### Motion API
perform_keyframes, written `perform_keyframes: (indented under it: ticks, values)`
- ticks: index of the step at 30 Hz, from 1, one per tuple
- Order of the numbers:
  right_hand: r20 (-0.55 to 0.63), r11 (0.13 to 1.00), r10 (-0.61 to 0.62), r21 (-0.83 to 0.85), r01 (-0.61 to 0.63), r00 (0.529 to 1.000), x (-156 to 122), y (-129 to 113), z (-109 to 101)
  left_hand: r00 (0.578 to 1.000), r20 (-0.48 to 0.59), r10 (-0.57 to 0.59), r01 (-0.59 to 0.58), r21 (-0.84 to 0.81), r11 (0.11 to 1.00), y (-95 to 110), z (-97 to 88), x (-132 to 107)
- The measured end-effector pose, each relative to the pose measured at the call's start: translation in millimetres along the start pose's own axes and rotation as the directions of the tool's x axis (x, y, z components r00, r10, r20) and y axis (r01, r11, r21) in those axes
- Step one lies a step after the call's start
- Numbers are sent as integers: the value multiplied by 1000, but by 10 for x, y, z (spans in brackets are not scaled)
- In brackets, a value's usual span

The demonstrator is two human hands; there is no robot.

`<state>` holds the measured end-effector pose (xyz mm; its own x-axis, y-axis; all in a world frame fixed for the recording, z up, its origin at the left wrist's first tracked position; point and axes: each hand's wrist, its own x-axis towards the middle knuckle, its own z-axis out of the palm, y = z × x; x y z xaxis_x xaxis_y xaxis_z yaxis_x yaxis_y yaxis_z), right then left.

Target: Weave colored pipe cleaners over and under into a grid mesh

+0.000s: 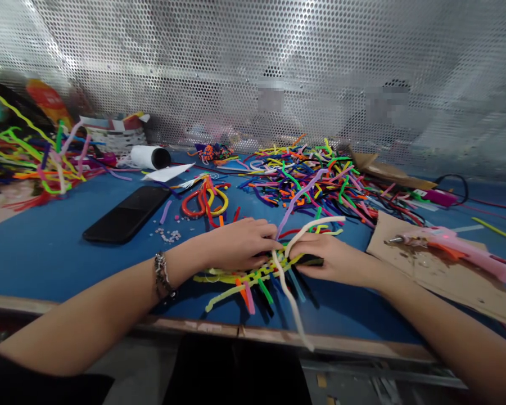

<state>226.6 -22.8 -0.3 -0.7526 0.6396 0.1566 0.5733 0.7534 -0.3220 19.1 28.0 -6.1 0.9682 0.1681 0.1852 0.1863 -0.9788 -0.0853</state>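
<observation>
Between the left grip (247, 244) and the right grip (324, 259), a yellow woven strip (252, 277) with coloured stems sticking out of it sits above the blue counter (54, 259). Both grips are narrow, fingers closed on the strip, the exact contact of the left fingertips being partly hidden. A cream stem (295, 312) trails from between them towards the near edge. Beyond the grips spreads a heap of coloured stems (307, 174). Left of the left grip lies a black phone (129, 216); right of the right grip, a pink glue gun (468, 247) rests on cardboard (430, 281).
</observation>
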Motion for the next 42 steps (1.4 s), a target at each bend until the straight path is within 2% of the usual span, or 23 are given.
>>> perform_keyframes:
  ticks: [3,6,9,17,22,29,36,42]
  values:
    - [1,1000,-9,28,9,1000,-4,-2,3,1000,2,31,-31,-67,997,-24,15,15]
    - [0,1000,10,24,-10,1000,10,-8,23,1000,-12,24,-25,-49,999,-39,23,14]
    - [5,999,36,-35,-35,999,31,-18,52,999,-22,24,-25,-59,998,-55,9,-9]
    - [16,989,23,-149,-20,1000,16,-21,109,999,50,-19,28,-194,981,-89,-74,-94]
    - [2,982,5,-189,-4,1000,6,-29,119,1000,-9,1,-3,-173,985,-104,-40,-98]
    - [-10,978,2,-209,-4,1000,3,-22,144,1000,3,17,-17,-181,983,-69,-26,-84]
    - [-34,985,-27,-173,20,999,10,2,142,1000,5,11,-9,-227,974,-61,-15,-69]
    - [-6,996,1,-87,-2,1000,20,-30,63,999,16,29,-25,-195,980,-72,-19,-64]
